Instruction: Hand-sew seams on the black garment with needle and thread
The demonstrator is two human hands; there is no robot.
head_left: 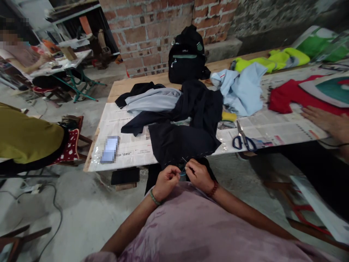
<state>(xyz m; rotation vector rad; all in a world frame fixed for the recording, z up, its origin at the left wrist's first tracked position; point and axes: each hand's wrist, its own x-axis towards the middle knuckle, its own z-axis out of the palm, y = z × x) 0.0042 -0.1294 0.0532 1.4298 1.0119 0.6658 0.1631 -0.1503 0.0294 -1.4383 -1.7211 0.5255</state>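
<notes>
A dark garment (181, 142) lies in front of me, with pale stitches along its near edge, which hangs over the table's front. My right hand (198, 175) is closed in a pinch on a thin sewing needle (184, 159), just at that edge. Close beside it my left hand (168, 181) is also pinched shut; whatever lies between its fingertips is too small to make out. Something small and blue shows between the two hands, partly hidden. Blue-handled scissors (243, 140) rest to the right, blades pointing away.
Newspaper covers the table (131, 154). A phone (109, 149) lies at left, and a black backpack (187, 56) stands at the back. Rightward are a light blue garment (242, 89), a red garment (283, 95), an iron (327, 89) and another person's hand (316, 118).
</notes>
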